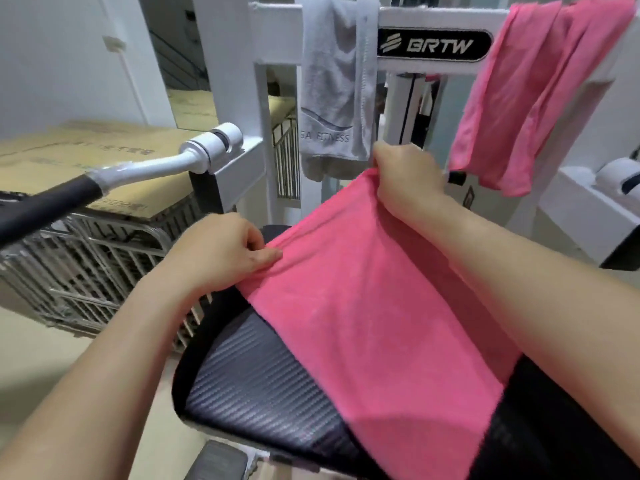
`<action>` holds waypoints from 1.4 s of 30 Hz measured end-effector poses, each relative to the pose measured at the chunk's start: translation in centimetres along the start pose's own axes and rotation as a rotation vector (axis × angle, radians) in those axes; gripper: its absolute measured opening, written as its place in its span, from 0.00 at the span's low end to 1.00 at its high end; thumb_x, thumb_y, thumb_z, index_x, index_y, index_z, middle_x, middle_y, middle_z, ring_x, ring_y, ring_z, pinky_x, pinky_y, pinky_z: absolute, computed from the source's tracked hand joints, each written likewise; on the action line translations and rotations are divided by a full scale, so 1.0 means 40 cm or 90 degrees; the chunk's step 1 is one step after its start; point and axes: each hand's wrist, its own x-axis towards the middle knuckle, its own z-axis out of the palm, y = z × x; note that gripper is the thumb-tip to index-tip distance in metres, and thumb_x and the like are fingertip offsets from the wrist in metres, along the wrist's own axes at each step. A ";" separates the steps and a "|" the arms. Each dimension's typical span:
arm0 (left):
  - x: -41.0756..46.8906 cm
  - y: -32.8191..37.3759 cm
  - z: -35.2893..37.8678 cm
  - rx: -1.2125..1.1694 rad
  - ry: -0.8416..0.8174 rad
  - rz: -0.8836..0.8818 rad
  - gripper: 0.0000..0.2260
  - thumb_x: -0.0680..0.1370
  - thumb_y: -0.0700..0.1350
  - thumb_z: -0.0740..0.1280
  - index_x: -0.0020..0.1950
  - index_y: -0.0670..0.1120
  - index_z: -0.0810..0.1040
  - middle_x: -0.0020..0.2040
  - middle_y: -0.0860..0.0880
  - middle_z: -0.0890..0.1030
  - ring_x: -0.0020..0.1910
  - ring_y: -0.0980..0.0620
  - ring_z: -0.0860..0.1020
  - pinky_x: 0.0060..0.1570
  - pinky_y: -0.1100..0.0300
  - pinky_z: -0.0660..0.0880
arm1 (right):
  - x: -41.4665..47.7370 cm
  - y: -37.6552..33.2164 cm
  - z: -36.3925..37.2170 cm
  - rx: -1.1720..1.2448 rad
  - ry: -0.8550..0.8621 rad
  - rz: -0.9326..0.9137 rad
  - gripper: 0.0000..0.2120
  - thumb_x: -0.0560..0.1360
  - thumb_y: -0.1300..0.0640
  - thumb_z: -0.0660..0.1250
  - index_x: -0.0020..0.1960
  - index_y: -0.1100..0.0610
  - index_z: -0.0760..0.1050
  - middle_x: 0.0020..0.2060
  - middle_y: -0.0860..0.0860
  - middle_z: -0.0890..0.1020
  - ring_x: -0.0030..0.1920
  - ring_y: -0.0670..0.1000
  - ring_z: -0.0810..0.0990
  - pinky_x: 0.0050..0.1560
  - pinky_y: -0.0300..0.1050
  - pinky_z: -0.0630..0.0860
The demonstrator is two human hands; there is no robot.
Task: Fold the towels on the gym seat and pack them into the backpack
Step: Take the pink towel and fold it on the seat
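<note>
black ribbed seat [256, 386] lies under pink towel [374, 323], white frame [277, 32] behind.

Two pink towels [363, 323] [540, 91], one grey towel [332, 84], one seat [259, 393]

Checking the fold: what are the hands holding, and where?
Both hold the pink towel: left hand pinches its left edge, right hand grips its far edge, raised.

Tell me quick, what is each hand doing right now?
Left hand: closed, pinching the edge of the pink towel.
Right hand: closed, gripping the same towel's far corner, lifted up.
</note>
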 end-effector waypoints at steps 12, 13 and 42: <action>-0.135 -0.100 0.026 -0.111 -0.031 -0.111 0.14 0.78 0.58 0.63 0.41 0.50 0.68 0.35 0.51 0.78 0.37 0.48 0.77 0.37 0.55 0.70 | -0.112 -0.080 0.085 0.144 -0.210 -0.019 0.21 0.77 0.44 0.60 0.69 0.48 0.69 0.65 0.55 0.76 0.64 0.59 0.73 0.62 0.58 0.72; -0.139 -0.095 0.030 -0.111 -0.003 -0.103 0.13 0.78 0.59 0.63 0.42 0.51 0.68 0.35 0.51 0.78 0.37 0.48 0.77 0.38 0.54 0.72 | -0.125 -0.045 0.081 0.097 -0.219 0.034 0.20 0.78 0.43 0.58 0.68 0.48 0.69 0.64 0.55 0.76 0.63 0.60 0.74 0.60 0.58 0.72; -0.331 0.071 0.135 -0.175 0.145 0.256 0.14 0.75 0.55 0.64 0.45 0.47 0.85 0.44 0.53 0.83 0.45 0.54 0.75 0.49 0.60 0.69 | -0.664 -0.019 -0.101 0.136 0.013 -0.302 0.09 0.71 0.62 0.72 0.51 0.58 0.82 0.48 0.51 0.84 0.46 0.56 0.83 0.40 0.51 0.79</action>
